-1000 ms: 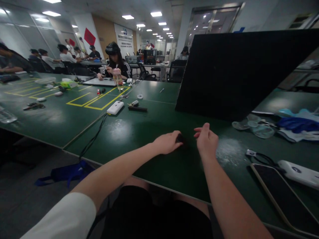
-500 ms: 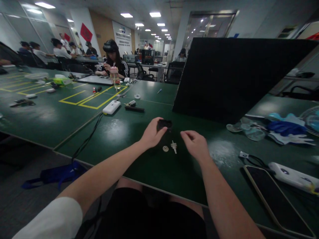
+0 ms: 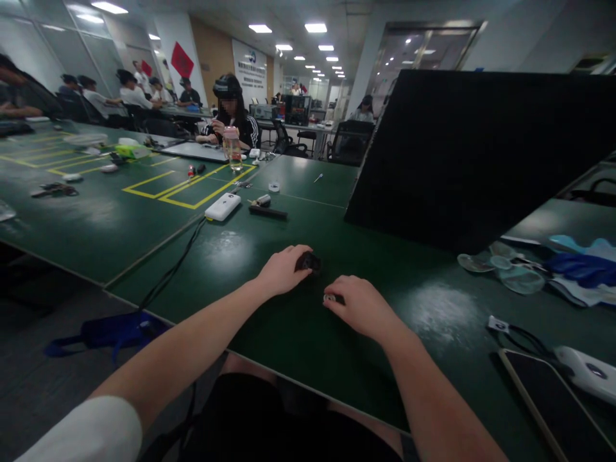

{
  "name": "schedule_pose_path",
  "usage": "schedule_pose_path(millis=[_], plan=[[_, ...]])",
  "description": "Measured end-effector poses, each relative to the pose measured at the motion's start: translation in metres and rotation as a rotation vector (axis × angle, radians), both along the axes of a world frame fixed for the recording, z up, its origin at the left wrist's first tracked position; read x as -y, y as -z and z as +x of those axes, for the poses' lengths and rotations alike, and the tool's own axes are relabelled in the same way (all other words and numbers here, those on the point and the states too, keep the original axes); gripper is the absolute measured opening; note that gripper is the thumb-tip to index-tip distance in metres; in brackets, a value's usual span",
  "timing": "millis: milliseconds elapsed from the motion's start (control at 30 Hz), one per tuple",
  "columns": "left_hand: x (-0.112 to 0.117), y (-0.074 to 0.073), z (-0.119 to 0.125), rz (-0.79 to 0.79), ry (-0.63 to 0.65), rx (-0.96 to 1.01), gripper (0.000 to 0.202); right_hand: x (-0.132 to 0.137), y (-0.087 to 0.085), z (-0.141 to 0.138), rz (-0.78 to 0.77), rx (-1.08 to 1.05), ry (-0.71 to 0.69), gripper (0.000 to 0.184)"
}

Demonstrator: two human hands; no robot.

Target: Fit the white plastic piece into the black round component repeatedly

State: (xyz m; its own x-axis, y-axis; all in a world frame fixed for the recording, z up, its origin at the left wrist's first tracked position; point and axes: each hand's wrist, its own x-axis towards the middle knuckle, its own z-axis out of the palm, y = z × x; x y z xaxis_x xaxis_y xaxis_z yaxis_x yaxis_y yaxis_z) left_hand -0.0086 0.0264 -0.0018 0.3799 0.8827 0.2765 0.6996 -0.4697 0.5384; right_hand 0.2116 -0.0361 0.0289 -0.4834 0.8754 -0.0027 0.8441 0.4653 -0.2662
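Observation:
My left hand (image 3: 285,272) grips a small black plastic housing (image 3: 309,262) between thumb and fingers, low over the green table (image 3: 283,333). The housing's details are too dark to make out. To its right, my right hand (image 3: 359,303) reaches down to the tabletop, with thumb and forefinger closed around a small pale gear (image 3: 329,298). Only part of that gear shows. The pale geared shaft seen earlier beside it is hidden by my right hand.
A large black panel (image 3: 447,160) leans at the back right. Fan blades (image 3: 517,276), gloves (image 3: 584,269) and a phone (image 3: 553,404) lie to the right. A white power bank (image 3: 223,207), a small motor (image 3: 262,201) and a black bar (image 3: 268,212) are ahead. A person (image 3: 233,115) sits across.
My right hand has moved left and down onto the pale gear. My left hand has lowered with the black housing, now tilted differently. The view has shifted slightly.

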Motion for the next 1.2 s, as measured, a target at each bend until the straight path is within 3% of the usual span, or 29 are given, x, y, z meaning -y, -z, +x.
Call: schedule_pose_path(millis=[200, 367, 633, 833, 933, 1067, 1200], plan=[[0.008, -0.001, 0.005, -0.015, 0.086, -0.022, 0.044, 0.002, 0.003, 0.004, 0.151, -0.212, 0.142, 0.016], [0.016, -0.002, 0.011, -0.074, 0.218, 0.005, 0.045, -0.001, 0.011, -0.001, 0.328, -0.360, 0.077, 0.009], [0.019, -0.003, 0.011, -0.093, 0.242, 0.024, 0.045, -0.003, 0.017, 0.004, 0.270, -0.304, 0.062, 0.017], [0.019, -0.005, 0.010, -0.093, 0.203, -0.014, 0.049, -0.003, 0.007, 0.014, 0.299, -0.294, 0.169, 0.018], [0.019, -0.005, 0.010, -0.073, 0.159, -0.034, 0.046, 0.003, -0.003, 0.017, 0.236, -0.284, 0.202, 0.028], [0.018, -0.005, 0.009, -0.033, 0.088, -0.061, 0.042, 0.013, -0.006, 0.006, -0.027, -0.210, 0.129, 0.042], [0.017, -0.004, 0.008, -0.037, 0.066, -0.056, 0.043, 0.014, 0.003, -0.009, -0.111, -0.111, 0.115, 0.026]])
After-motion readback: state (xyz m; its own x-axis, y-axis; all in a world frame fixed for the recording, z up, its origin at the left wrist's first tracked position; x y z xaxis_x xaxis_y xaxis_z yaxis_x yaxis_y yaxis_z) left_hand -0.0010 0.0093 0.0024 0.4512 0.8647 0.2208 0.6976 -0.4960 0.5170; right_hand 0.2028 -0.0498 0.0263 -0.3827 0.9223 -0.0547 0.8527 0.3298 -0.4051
